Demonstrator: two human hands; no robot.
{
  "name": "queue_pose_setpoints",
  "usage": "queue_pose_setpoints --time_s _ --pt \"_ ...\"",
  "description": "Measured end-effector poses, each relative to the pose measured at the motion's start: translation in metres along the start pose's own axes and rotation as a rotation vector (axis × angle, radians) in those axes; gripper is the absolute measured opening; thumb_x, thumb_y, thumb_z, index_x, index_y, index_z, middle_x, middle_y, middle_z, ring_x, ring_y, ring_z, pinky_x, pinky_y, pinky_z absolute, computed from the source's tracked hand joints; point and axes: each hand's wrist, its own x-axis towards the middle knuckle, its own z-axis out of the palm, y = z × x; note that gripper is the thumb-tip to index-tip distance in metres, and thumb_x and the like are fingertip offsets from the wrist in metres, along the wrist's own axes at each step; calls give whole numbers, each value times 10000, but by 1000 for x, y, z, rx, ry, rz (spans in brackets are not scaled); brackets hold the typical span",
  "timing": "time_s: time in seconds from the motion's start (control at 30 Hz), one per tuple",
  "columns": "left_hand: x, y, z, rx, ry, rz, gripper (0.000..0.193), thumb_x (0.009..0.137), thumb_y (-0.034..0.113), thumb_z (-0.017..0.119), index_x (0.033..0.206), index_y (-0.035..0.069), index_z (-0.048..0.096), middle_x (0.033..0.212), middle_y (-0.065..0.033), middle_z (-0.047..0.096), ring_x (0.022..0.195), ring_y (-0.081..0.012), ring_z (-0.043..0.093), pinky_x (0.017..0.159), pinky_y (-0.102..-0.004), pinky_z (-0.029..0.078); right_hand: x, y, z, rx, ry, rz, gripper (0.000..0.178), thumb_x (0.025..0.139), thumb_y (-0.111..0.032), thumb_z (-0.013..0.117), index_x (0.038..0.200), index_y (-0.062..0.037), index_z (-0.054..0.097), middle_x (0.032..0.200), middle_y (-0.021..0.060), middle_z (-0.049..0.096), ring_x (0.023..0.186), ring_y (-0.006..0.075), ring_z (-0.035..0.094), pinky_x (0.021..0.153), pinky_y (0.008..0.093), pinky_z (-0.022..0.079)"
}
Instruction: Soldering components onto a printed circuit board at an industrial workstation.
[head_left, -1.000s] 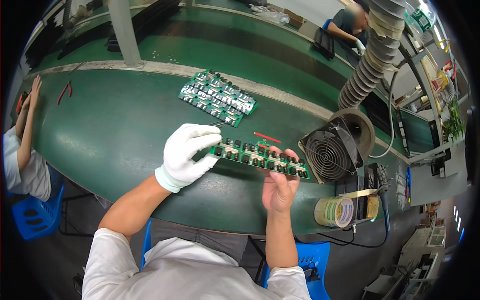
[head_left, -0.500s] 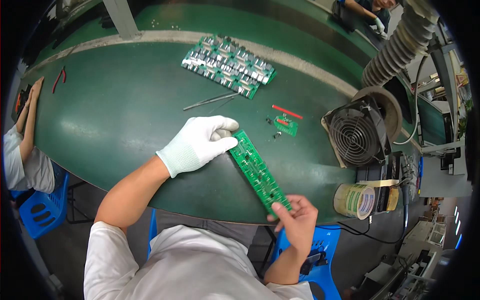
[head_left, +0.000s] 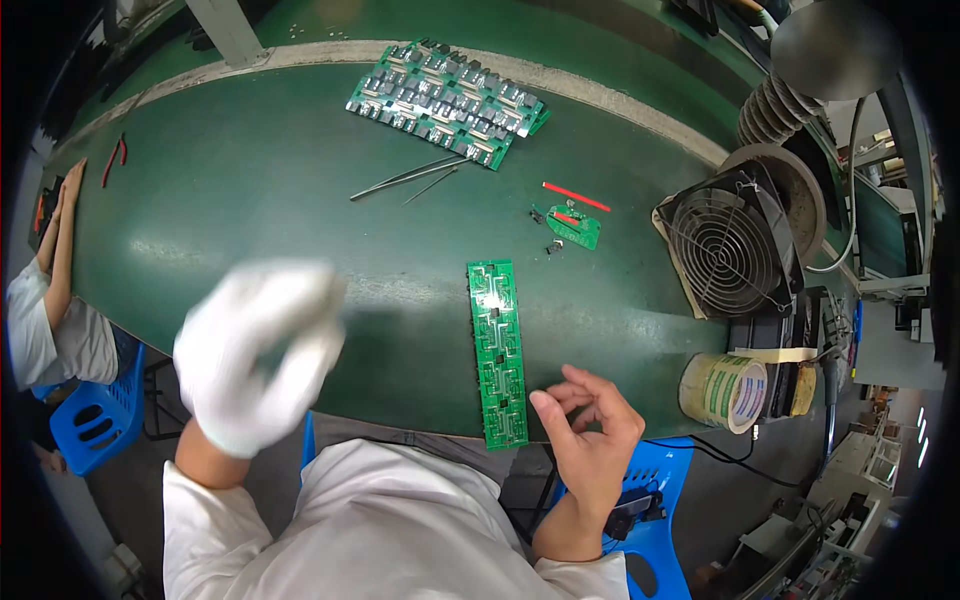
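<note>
A long narrow green circuit board (head_left: 498,350) lies on the green bench top, its near end at the front edge. Just right of that end is my bare right hand (head_left: 590,425), fingers loosely curled and thumb apart, holding nothing and not gripping the board. My white-gloved left hand (head_left: 260,350) is raised well left of the board and smeared by motion; its finger pose is unclear. Beyond the board lie a small green board piece (head_left: 575,232) with a red strip (head_left: 577,196) behind it. Metal tweezers (head_left: 405,180) rest farther left.
At the back, populated circuit boards (head_left: 445,100) lie in a stack. On the right stand a black fan (head_left: 722,250), a ribbed hose (head_left: 780,110) and a tape roll (head_left: 725,392). Red-handled pliers (head_left: 114,160) lie far left, near another person's arms (head_left: 62,225).
Both hands have let go of the circuit board, which has turned from slanted to nearly straight and now rests on the bench. My left hand has swung back to the left.
</note>
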Motion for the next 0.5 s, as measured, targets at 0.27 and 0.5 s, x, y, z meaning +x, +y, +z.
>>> queue_pose_setpoints --time_s 0.27,0.5 --pt "-211 -85 12 172 -151 -118 317 648 115 728 962 78 713 845 -70 692 576 -256 564 568 -339 475 21 30 16 81 21 -146 312 730 26 807 1025 22 707 767 71 712 539 78 488 480 184 356" --pt "-368 -258 77 -429 443 -818 517 910 278 552 1392 108 478 1320 -88 546 1107 -280 558 982 -416 430 19 39 19 137 -9 -96 335 709 -21 842 1019 4 718 791 71 707 534 104 483 465 199 351"
